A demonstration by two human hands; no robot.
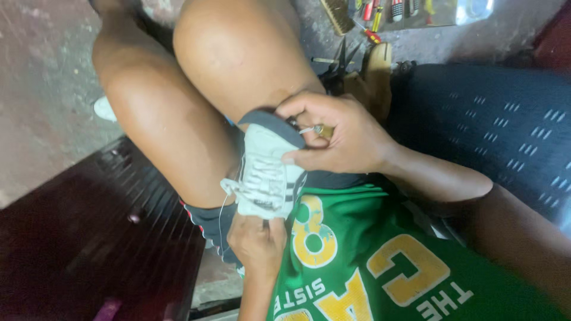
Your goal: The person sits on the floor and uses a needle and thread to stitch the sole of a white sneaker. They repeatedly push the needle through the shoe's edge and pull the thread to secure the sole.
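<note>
White and worn, the small sneaker (267,172) sits wedged between my two hands, pressed against the inside of my raised knee (238,53). My right hand (339,137) curls over the dark heel collar from above, thumb along the shoe's side and fingertips pinched on a small metal tool (318,128) with a pale thread running from it. My left hand (259,244) comes up from below, closed around the toe end and gripping it firmly. A thin thread (222,208) hangs off the shoe's left edge, just above that hand. Right under both hands lies my green jersey (369,261) with yellow lettering. Left of the left hand is a dark ribbed bench (89,238). Beyond the right hand, past the knee, a wooden brush (338,15) and several screwdrivers (375,18) lie on the concrete floor (41,89), well apart from the shoe.
</note>
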